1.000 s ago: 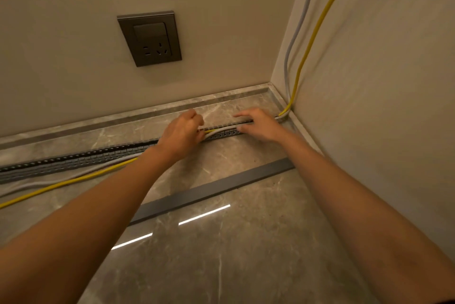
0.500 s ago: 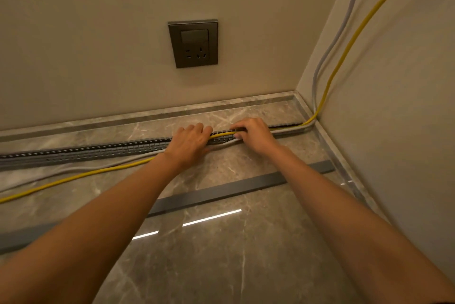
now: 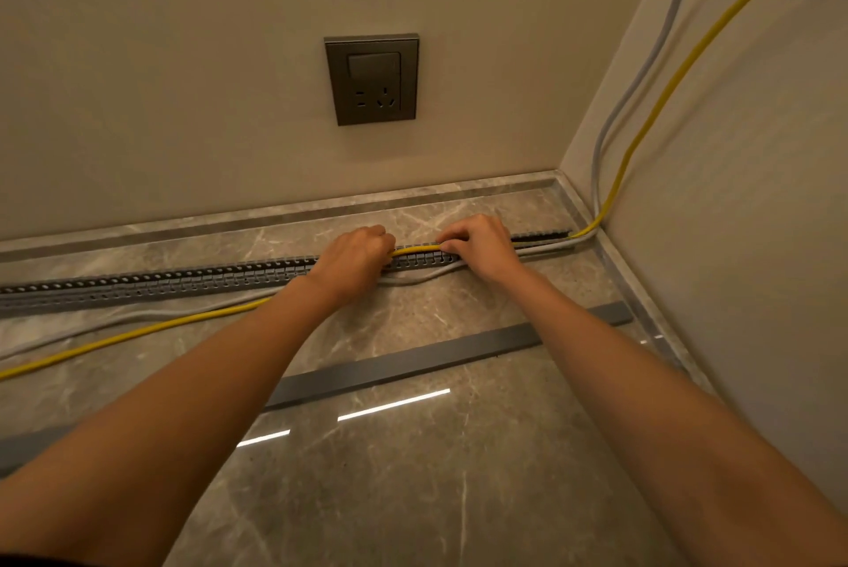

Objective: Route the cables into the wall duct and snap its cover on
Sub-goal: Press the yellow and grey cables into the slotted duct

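While the left hand (image 3: 353, 261) and right hand (image 3: 479, 245) apparently pinch the yellow cable (image 3: 415, 249), seat it squarely in the slotted duct (image 3: 183, 283), working leftward.

The person is working bare-armed, both forearms (image 3: 220, 364) showing uncovered. The left hand (image 3: 353, 261) and right hand (image 3: 482, 247) are going bare too.

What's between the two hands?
Head view: a short stretch of yellow cable along the duct runs from left hand to right hand; grey cable sags just below.
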`<action>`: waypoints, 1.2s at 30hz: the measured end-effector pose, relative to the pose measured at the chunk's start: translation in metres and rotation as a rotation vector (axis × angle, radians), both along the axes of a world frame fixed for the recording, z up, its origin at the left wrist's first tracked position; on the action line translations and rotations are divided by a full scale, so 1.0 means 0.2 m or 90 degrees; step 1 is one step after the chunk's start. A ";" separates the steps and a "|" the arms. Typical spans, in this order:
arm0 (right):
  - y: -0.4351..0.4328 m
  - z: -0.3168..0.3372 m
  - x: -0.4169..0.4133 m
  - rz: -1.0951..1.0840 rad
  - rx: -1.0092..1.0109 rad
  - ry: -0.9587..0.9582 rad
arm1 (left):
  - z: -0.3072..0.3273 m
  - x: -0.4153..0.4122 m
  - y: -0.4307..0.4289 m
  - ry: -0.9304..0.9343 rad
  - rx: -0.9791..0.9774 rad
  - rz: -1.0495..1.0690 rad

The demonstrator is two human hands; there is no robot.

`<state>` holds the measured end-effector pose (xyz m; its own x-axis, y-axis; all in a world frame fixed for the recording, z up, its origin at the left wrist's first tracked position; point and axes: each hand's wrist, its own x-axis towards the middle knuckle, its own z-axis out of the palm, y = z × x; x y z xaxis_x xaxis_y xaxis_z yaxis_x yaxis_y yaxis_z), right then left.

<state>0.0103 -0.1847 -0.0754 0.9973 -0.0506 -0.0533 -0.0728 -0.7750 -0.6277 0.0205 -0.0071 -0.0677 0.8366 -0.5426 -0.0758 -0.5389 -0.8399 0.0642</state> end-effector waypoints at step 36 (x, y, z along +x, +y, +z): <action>-0.12 -0.01 -0.06 0.037 -0.009 -0.018 | -0.01 -0.05 -0.02 -0.032 -0.021 -0.014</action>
